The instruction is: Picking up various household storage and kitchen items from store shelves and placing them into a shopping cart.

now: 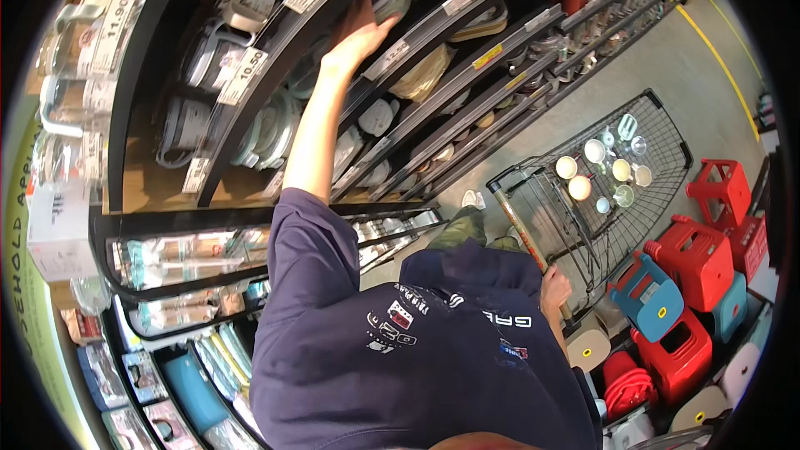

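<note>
My left arm stretches up to the dark shelving, and my left hand (358, 37) reaches over a shelf edge with its fingers stretched out and thumb apart. Next to its thumb is a clear, greenish container (393, 2); whether the fingertips touch anything in the shadow is hard to see. My right hand (556, 288) is closed round the handle (518, 229) of a black wire shopping cart (662, 168). Several cups and bowls stand in the cart, among them a cream cup (579, 188) and a white cup (594, 150).
Lidded containers (271, 129) and a yellowish wrapped pack (423, 73) fill the shelves. Clear jugs (71, 108) stand at far left. Red stools (687, 254) and a blue stool (648, 300) are stacked right of the cart. A yellow line (721, 62) crosses the grey floor.
</note>
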The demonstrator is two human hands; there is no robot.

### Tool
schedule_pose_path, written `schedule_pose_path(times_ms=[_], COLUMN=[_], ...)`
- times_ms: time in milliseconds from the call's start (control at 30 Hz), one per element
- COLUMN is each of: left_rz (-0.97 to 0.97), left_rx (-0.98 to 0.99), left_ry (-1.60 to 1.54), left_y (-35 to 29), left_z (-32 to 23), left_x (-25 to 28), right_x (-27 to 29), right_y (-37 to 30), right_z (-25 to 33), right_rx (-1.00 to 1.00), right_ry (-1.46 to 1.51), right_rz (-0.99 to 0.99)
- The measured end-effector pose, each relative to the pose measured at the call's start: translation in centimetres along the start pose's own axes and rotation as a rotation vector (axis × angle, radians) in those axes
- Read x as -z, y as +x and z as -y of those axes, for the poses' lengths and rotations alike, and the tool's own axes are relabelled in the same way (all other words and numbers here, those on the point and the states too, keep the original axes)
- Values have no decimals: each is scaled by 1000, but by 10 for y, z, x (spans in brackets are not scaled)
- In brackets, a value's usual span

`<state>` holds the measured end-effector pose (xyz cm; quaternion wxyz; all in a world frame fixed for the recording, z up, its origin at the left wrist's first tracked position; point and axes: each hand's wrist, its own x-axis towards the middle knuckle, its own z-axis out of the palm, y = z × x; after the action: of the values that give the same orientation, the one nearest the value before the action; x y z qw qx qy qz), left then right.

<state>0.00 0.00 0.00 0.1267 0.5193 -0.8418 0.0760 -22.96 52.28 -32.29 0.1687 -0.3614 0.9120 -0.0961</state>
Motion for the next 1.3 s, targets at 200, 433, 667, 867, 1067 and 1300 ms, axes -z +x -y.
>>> schedule_pose_path(times_ms=[200, 433, 667, 867, 1067, 1300], left_rz=[-18, -10, -209, -423, 8, -114], left_rx=[-23, 31, -97, -270, -121, -19], left_ry=[-208, -141, -136, -21, 200, -144], left_y=[23, 19, 19, 18, 7, 2], left_z=[16, 10, 29, 53, 27, 22], left_x=[-9, -9, 4, -5, 12, 14], right_x=[7, 10, 7, 8, 12, 15], right_y=[-3, -6, -7, -5, -4, -4], right_z=[12, 19, 17, 19, 20, 24], right_rx=[-11, -45, -41, -38, -53, -65], right_ry=[5, -37, -87, -100, -77, -29], right_rz=[-30, -51, -81, -64, -36, -34])
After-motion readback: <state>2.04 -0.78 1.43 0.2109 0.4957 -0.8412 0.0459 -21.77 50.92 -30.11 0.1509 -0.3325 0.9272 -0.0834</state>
